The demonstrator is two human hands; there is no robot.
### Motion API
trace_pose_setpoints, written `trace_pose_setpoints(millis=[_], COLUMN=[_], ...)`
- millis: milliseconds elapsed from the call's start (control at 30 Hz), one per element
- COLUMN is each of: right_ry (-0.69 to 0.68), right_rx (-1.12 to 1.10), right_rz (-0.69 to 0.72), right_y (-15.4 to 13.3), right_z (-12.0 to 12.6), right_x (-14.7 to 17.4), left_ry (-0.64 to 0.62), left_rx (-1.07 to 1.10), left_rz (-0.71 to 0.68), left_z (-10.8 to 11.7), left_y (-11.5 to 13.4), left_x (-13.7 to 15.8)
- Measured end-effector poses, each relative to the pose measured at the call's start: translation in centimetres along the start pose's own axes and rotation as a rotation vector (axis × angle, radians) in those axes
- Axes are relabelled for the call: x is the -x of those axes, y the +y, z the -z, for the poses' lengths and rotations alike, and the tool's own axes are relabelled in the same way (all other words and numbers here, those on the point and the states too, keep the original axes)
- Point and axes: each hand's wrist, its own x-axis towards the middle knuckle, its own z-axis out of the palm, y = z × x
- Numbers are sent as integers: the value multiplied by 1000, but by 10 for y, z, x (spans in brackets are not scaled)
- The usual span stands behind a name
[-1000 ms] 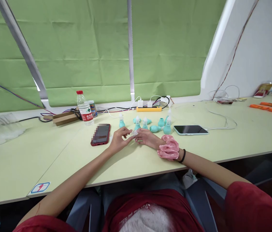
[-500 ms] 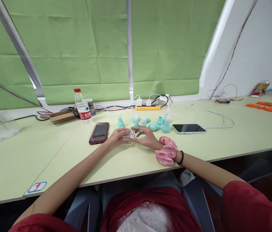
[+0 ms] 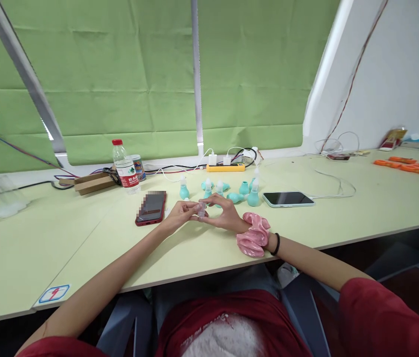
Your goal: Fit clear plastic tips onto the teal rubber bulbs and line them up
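Between my two hands, just above the table, is a small clear plastic piece [image 3: 202, 210]. My right hand [image 3: 227, 214] pinches it between thumb and fingertips. From the other side, my left hand [image 3: 180, 214] closes its thumb and fingers on the piece's near edge. Just beyond my hands are several teal squeeze bulbs that look like nasal aspirators. One upright teal bulb [image 3: 184, 191] with a clear tip is behind my left hand, and another capped bulb [image 3: 253, 197] is behind my right. An uncapped bulb [image 3: 244, 187] shows its open neck, while one bulb [image 3: 235, 198] lies on its side.
A red-cased phone [image 3: 150, 208] lies left of my hands, and a light-cased phone [image 3: 288, 199] with a cable lies right. Further back are a water bottle [image 3: 127, 173], a can [image 3: 139, 167], a cardboard tray [image 3: 95, 183] and a yellow power strip [image 3: 225, 168]. Orange pieces [image 3: 410, 165] sit far right.
My left fingers have closed in on the clear piece, which now sits slightly lower and tilted between both hands. The whole view has shifted slightly.
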Motion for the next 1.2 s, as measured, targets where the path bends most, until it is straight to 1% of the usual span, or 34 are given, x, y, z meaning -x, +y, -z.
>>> trace_pose_setpoints(millis=[100, 167, 300, 433, 567, 700, 767, 933, 1033, 1200], right_ry=[11, 16, 15, 14, 63, 144, 157, 138, 108, 32], right_rx=[1, -4, -3, 14, 24, 12, 5, 41, 25, 19], right_rz=[7, 7, 3, 14, 47, -1, -4, 34, 53, 58], right_y=[1, 1, 2, 0, -3, -3, -2, -4, -2, 3], right_z=[-1, -2, -3, -3, -2, -2, -2, -1, -1, -4], right_x=[1, 1, 1, 1, 0, -1, -2, -3, -3, -1], left_ry=[38, 55, 35, 20, 7, 11, 35, 81, 106, 127], left_rx=[-16, 27, 117, 85, 88, 116, 121, 148, 163, 45], left_rz=[-35, -20, 38, 16, -2, 16, 18, 23, 8, 3], left_z=[-3, -4, -4, -5, -6, -4, -3, -2, -3, -3], left_y=[1, 0, -3, 0, 3, 3, 3, 4, 2, -1], left_x=[0, 0, -1, 0, 1, 0, 0, 1, 0, 0])
